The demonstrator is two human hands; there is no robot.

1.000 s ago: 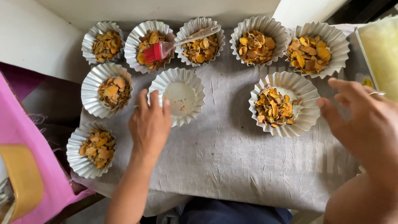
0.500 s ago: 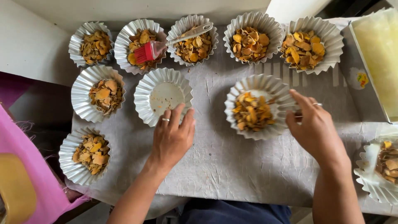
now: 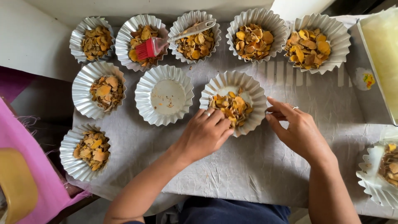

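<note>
Soft, even daylight, bright overall. Fluted foil cups [image 3: 164, 94] catch gentle glare on their ridges. Faint shadows lie under both hands. Centre is sharp; the pink cloth [image 3: 25, 166] at the left edge blurs

a crumpled grey paper sheet [image 3: 248, 174] covers the work surface, lit by soft, even daylight. behind it runs a pale off-white wall [image 3: 33, 37], shading darker toward the left, where a deep purple patch [image 3: 12, 81] shows. a pink cloth [image 3: 25, 137] with a mustard-yellow shape [image 3: 16, 182] on it fills the lower left corner. a dark gap [image 3: 356, 8] sits at the upper right.
</note>
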